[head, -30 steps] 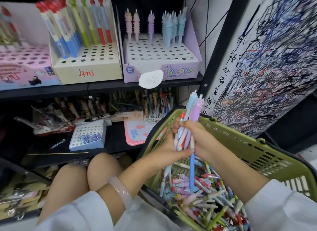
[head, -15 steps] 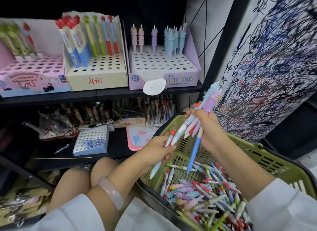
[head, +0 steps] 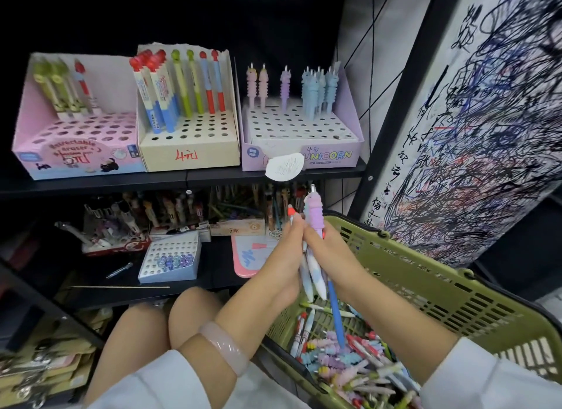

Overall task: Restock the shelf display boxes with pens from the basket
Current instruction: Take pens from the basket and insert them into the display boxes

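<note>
I see a bundle of pens upright above the green basket, my left hand and right hand both clasping it. Beyond, a lilac display box reads "UNICORN"; the cream box is hand-marked "4元".

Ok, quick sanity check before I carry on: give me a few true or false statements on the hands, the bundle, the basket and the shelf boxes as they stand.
1. Both hands hold one bundle of pens above the green basket. True: left hand, right hand.
2. The unicorn box is completely full. False: most holes are empty.
3. A purple unicorn pen tops the bundle. True.
4. The basket is empty. False: loose pens lie in it.
5. The middle cream box holds only blue pens. False: green and red ones too.
</note>
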{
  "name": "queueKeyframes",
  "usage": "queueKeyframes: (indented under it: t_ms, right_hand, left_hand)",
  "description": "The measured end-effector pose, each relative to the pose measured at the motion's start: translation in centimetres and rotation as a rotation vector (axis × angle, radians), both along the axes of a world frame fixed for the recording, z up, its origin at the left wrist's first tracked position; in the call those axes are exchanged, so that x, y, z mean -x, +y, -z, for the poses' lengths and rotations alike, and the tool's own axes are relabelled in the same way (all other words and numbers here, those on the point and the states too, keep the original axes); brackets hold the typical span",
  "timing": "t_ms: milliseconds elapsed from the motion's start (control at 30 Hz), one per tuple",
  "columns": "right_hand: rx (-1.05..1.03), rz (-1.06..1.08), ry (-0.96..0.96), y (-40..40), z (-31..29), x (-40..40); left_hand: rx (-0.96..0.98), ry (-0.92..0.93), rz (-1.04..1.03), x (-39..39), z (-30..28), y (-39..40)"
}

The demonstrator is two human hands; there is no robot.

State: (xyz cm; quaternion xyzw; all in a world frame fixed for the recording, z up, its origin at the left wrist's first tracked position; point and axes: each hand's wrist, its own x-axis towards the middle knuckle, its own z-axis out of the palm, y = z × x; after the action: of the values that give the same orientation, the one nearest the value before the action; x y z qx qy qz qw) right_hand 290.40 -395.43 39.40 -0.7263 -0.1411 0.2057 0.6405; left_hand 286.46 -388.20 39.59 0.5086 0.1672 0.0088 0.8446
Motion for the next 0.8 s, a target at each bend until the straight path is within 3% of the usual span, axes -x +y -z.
queueKeyframes:
  t_ms: [167, 333, 467, 800]
  right_hand:
    - [0.098, 0.043, -0.172, 0.3, -0.2, -0.4]
    - [0.097, 0.005, -0.287, 0.2, 0.2, -0.1]
    - [0.04, 0.09, -0.44, 0.1, 0.4, 0.6]
    - [0.148, 0.033, -0.474, -0.9, 0.1, 0.5]
  left_hand:
    - [0.09, -0.006, 0.02, -0.1, -0.6, 0.6]
    - [0.135, 0.021, 0.021, -0.2, -0.6, 0.9]
    - [0.139, 0.018, -0.036, -0.5, -0.5, 0.7]
    - [0.279, 0.08, -0.128, -0.2, -1.0, 0.9]
